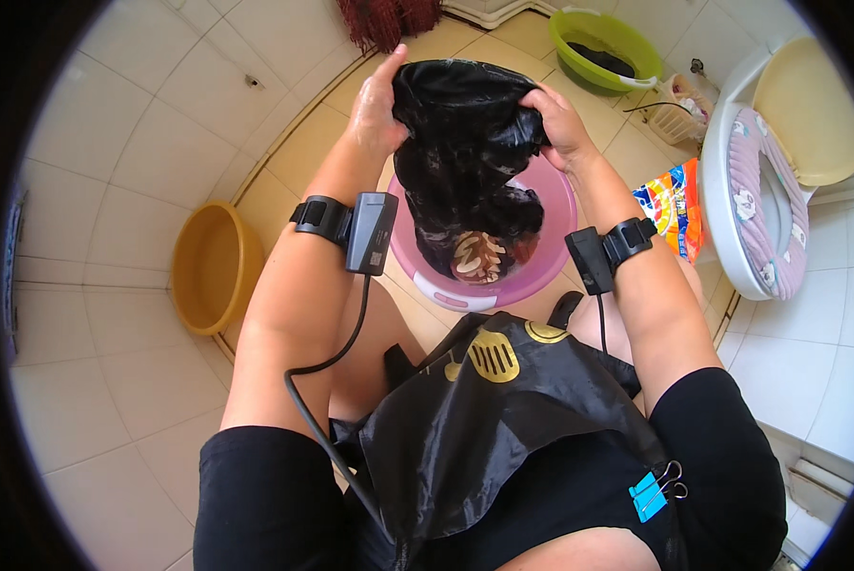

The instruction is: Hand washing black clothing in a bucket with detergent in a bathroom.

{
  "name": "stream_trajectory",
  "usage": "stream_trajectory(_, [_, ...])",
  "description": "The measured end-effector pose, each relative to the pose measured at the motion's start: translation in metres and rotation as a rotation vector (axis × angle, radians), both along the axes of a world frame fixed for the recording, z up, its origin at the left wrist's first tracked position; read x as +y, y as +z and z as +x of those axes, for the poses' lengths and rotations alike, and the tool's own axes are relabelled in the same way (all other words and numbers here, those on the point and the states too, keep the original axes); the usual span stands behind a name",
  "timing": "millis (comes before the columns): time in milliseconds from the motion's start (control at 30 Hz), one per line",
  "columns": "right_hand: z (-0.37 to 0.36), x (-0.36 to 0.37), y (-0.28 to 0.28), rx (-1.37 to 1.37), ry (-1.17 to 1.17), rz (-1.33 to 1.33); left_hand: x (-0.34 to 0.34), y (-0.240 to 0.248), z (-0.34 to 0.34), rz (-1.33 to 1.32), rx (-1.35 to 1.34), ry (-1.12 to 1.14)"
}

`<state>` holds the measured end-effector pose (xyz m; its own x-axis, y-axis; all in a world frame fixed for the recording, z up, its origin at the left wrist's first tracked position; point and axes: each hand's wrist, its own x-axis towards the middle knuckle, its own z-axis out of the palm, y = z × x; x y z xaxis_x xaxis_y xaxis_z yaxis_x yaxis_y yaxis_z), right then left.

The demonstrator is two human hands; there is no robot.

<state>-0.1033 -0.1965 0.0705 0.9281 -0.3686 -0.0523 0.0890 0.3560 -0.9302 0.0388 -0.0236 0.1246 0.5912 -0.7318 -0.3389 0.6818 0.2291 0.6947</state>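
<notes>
A wet black garment (465,124) is stretched between my two hands above a pink basin (556,214). My left hand (377,109) grips its left upper edge, thumb pointing up; soapy wetness shines on the skin. At the right upper edge my right hand (560,124) pinches the cloth, with the fingertips partly hidden behind it. The lower part of the garment hangs down into the basin, where a light brown and white printed patch (479,257) shows. How much water is in the basin I cannot tell.
An orange-yellow basin (216,269) leans by the left wall. Far right stand a green basin (606,52) with dark cloth inside and a small white basket (682,111). A colourful plastic packet (672,209) lies beside the toilet (727,219). Cables run from both forearm devices.
</notes>
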Motion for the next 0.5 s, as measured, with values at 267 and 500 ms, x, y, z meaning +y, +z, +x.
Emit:
stream_trajectory(267, [0.014,0.091,0.014,-0.096,-0.32,-1.009,-0.02,-0.082,-0.02,-0.022,0.018,0.01])
stream_trajectory(500, [0.023,0.042,-0.016,0.066,-0.514,-1.076,-0.064,-0.068,-0.055,0.22,-0.158,0.186])
